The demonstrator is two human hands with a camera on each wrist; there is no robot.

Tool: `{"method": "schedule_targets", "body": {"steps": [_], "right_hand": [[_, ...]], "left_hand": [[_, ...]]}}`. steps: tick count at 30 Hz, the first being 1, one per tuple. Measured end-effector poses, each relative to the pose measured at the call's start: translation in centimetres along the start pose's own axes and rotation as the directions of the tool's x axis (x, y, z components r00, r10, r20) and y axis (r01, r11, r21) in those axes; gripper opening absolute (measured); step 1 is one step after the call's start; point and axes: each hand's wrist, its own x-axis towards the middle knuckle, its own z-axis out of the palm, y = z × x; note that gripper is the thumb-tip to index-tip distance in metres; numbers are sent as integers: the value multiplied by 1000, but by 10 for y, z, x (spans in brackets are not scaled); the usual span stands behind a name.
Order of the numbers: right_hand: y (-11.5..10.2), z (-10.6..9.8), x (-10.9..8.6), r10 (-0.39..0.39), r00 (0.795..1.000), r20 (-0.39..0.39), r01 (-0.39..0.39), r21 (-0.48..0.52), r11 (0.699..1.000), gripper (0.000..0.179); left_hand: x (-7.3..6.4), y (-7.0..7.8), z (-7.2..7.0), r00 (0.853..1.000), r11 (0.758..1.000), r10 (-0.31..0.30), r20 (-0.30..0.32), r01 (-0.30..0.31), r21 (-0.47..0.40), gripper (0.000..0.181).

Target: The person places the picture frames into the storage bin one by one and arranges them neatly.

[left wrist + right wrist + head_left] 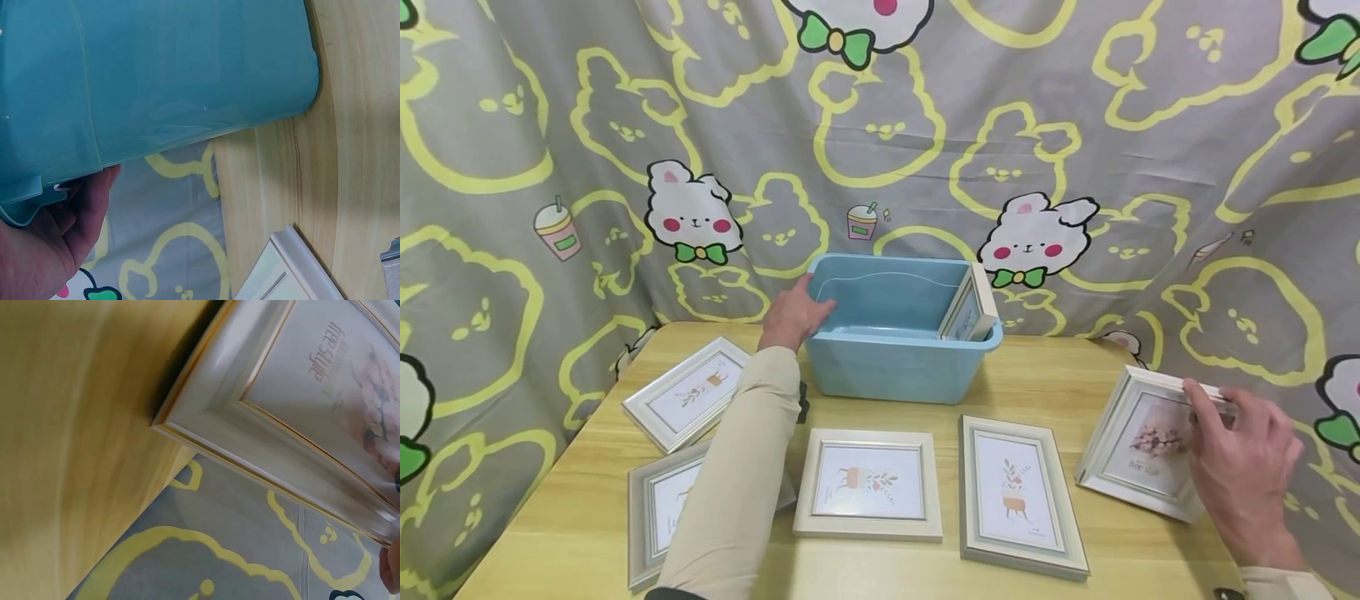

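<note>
My left hand (793, 318) grips the left rim of a light blue plastic bin (887, 371), its thumb over the inner side. In the left wrist view, curled fingers (94, 209) sit under the bin's lip. Inside the bin, a cream picture frame (972, 308) leans against the right end wall. At the table's right side, my right hand (1247, 467) holds the upper edge of another cream picture frame (1138, 429) with a pink blossom print. That frame stands tilted up, its lower edge low over or on the tabletop; which, I cannot tell.
Several more frames lie face up on the wooden table (1037, 375): a silvery one (658, 412) back left, one (643, 533) partly under my left sleeve, one (868, 527) in the middle, one (1022, 550) right of it. A patterned curtain (760, 125) hangs behind.
</note>
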Motion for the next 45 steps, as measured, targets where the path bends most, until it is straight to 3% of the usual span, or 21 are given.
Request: {"method": "schedule_targets", "body": {"steps": [3, 7, 12, 16, 25, 32, 37, 41, 45], "right_hand": [[-4, 4, -1, -11, 991, -136, 10, -9, 1000, 37], [-10, 5, -2, -2, 972, -237, -2, -17, 1000, 33], [-14, 3, -3, -2, 960, -279, -2, -14, 1000, 29], [-15, 1, -3, -30, 960, -279, 30, -3, 1000, 37], [-7, -8, -2, -63, 992, -107, 63, 2, 998, 67], [-7, -15, 6, -168, 979, -116, 168, -8, 986, 69], [-7, -26, 14, -227, 973, -31, 227, -17, 974, 61], [-3, -36, 22, -307, 949, 71, 309, -15, 951, 55], [0, -44, 32, -395, 894, 210, 402, 12, 916, 56]], "left_hand": [[-1, 0, -1, 1000, 1000, 0, -6, 0, 0, 76], [-2, 0, -1, 1000, 1000, 7, -12, -7, -11, 76], [-3, -1, -1, 1000, 1000, 10, -10, -10, -13, 76], [-3, -2, -1, 1000, 1000, 9, -7, -9, -13, 76], [-1, -4, 1, 1000, 1000, 16, -24, -17, -18, 77], [0, -3, 1, 1000, 1000, 16, -23, -16, -23, 77], [0, -2, 1, 1000, 1000, 9, -26, -9, -21, 76], [0, -2, 1, 1000, 1000, 5, -26, -5, -18, 76], [-1, -3, 1, 1000, 1000, 6, -29, -6, -16, 76]]}}
